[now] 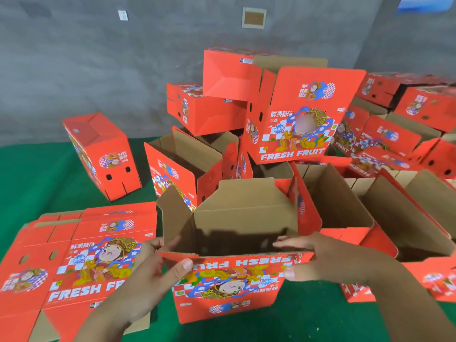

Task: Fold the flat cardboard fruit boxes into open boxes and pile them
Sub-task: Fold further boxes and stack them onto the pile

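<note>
A red fruit box [229,287] stands opened up in front of me, its brown inside showing and its printed front upside down. My left hand [158,267] grips the box's near left corner, thumb on the front panel and fingers over the rim. My right hand [311,257] holds the near right corner the same way. A stack of flat red boxes [74,262] lies on the green surface at my left. A pile of folded boxes [291,114] rises behind the held box.
One folded box [103,154] stands alone at the left on the green cloth [37,188]. More open boxes [385,213] crowd the right side, with others heaped further back right [419,107]. A grey wall [98,58] closes the back.
</note>
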Tool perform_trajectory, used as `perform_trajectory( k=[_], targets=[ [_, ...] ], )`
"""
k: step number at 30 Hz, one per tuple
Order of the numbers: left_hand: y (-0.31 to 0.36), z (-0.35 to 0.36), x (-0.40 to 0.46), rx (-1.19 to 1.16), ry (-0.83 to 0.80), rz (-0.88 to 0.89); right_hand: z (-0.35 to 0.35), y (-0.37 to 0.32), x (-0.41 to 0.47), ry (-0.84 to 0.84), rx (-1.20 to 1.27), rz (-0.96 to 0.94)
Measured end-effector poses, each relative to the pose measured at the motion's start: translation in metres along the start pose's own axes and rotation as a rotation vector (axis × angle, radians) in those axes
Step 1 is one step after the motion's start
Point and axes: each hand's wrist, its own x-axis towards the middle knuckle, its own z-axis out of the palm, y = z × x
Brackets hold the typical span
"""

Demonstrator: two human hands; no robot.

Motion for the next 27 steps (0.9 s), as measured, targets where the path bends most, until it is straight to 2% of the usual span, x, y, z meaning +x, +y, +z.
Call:
perform_trajectory(
  k=[2, 4, 9, 12, 14, 16, 17, 19, 21, 23, 25, 27],
  targets=[
    [-0.002, 0.001, 0.001, 0.015, 0.001, 0.007, 0.005, 0.008, -0.004, 0.014, 0.078, 0.013],
    [-0.001, 0.001, 0.002, 0.028, 0.008, 0.024, 0.010, 0.014, -0.010, 0.076, 0.043, 0.026],
    [0.005, 0.006, -0.006, 0.070, 0.072, 0.071, 0.025, 0.020, -0.011, 0.553, -0.175, -0.073],
    [-0.005, 0.004, -0.011, 0.320, 0.210, 0.088, 0.046, 0.031, -0.005, 0.802, -0.249, -0.064],
    [-0.015, -0.004, -0.013, 0.413, 0.307, 0.038, 0.063, 0.039, -0.003, 0.974, -0.125, 0.002],
    [-0.019, -0.007, -0.015, 0.387, 0.335, 0.032, 0.075, 0.047, -0.001, 1.039, 0.062, 0.078],
    [-0.019, -0.004, -0.017, 0.308, 0.337, 0.067, 0.080, 0.049, -0.001, 1.030, 0.097, 0.094],
    [-0.014, 0.005, -0.016, -0.042, 0.325, 0.096, 0.088, 0.043, 0.000, 0.972, 0.057, 0.080],
    [-0.003, 0.014, -0.012, -0.348, 0.350, 0.035, 0.093, 0.033, 0.002, 0.934, -0.018, 0.043],
    [0.006, 0.017, -0.010, -0.461, 0.385, -0.024, 0.094, 0.026, 0.007, 0.927, -0.091, 0.025],
    [0.013, 0.015, -0.006, -0.556, 0.377, 0.011, 0.094, 0.021, 0.012, 0.922, -0.110, 0.045],
    [0.027, 0.014, 0.004, -0.697, 0.255, 0.011, 0.096, 0.016, 0.015, 0.901, -0.120, 0.061]
  ],
)
